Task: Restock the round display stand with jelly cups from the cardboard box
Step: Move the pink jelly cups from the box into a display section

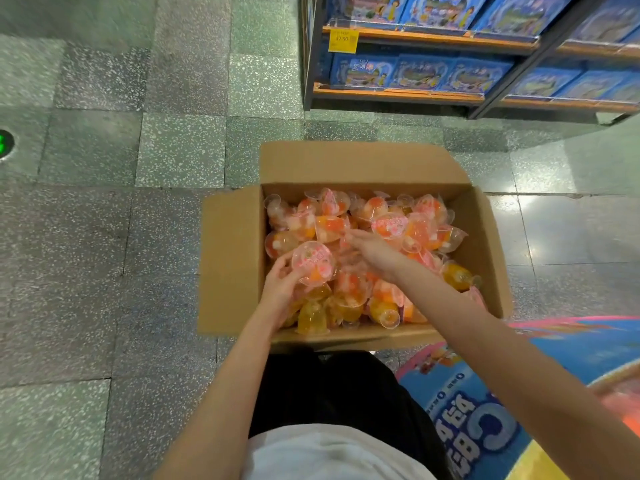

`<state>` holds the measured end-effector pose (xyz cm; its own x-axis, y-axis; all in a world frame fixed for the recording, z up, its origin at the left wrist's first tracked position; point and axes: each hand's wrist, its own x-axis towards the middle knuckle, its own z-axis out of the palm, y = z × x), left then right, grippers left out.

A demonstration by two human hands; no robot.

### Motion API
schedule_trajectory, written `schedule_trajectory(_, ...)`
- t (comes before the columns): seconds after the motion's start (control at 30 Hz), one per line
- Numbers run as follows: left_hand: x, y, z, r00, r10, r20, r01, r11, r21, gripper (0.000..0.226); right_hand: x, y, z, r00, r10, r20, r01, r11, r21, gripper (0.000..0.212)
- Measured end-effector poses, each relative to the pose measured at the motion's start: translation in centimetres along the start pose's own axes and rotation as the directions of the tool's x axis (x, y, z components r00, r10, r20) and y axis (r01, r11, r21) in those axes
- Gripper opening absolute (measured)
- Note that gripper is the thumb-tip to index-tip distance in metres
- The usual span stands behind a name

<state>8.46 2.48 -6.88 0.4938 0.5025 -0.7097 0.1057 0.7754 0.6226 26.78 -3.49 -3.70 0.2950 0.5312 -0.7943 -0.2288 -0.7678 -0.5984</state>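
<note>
The round display stand (pixel 568 362) is cut off by the right and bottom edges of the picture; only a curved part of its rim with a pink border and a blue printed side shows, and its top is mostly hidden by the right forearm. What lies on it I cannot make out.

The cardboard box (pixel 232 258) stands on the floor (pixel 104 237) with its flaps folded outward, plain brown and matte. It is filled almost to the top with jelly cups (pixel 391 216), small clear plastic cups with wide rims and pink printed lids, the jelly inside orange, red and yellow with white pieces. They lie in a loose heap, many tilted or upside down. The cups under the arms are hidden.

The left hand (pixel 280 289) is near the left wall of the box and grips one jelly cup (pixel 313 263), fingers curled around its side, the pink lid facing up. The right hand (pixel 375 249) reaches into the middle of the heap, palm down; its fingertips are blurred among the cups, so I cannot tell if they grip anything.

The floor is grey-green speckled stone in square tiles, shiny at the right. Beyond the far flap stands a shelf (pixel 415 93) with orange edges, dark posts, blue boxes and a yellow price tag, its print too small to read.
</note>
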Motion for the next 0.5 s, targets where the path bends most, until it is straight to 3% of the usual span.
schedule_trajectory(0.03,0.1,0.2,-0.4,1.0,0.006,-0.018,-0.007,1.0,-0.029,0.033,0.8,-0.3,-0.1,0.985,-0.134,-0.106,0.104,0.962,-0.253,0.041)
schedule_trajectory(0.07,0.1,0.3,-0.7,0.999,0.011,-0.039,-0.013,0.999,-0.045,0.028,1.7,-0.5,-0.1,0.948,-0.278,-0.155,0.161,0.838,-0.522,0.045)
schedule_trajectory(0.13,0.3,0.4,-1.2,0.996,0.012,-0.088,-0.017,0.998,-0.062,0.025,3.5,-1.0,0.1,0.892,-0.438,-0.109,0.187,0.579,-0.794,0.057)
schedule_trajectory(0.2,0.6,0.2,-1.6,0.992,0.004,-0.123,-0.013,0.998,-0.069,0.026,5.2,-1.2,0.7,0.894,-0.446,-0.035,0.199,0.468,-0.861,0.074)
schedule_trajectory(0.3,1.3,-0.2,-1.8,0.986,-0.017,-0.167,0.004,0.997,-0.075,0.026,7.0,-0.7,1.4,0.918,-0.396,-0.011,0.169,0.417,-0.893,0.088)
schedule_trajectory(0.4,1.9,-0.5,-1.9,0.982,-0.036,-0.184,0.022,0.997,-0.079,0.037,7.8,0.4,1.8,0.898,-0.44,-0.024,0.087,0.231,-0.969,0.079)
schedule_trajectory(0.5,2.3,-0.4,-1.8,0.982,-0.03,-0.185,0.022,0.999,-0.041,0.045,8.1,1.0,2.4,0.85,-0.523,-0.064,0.058,0.214,-0.975,0.065)
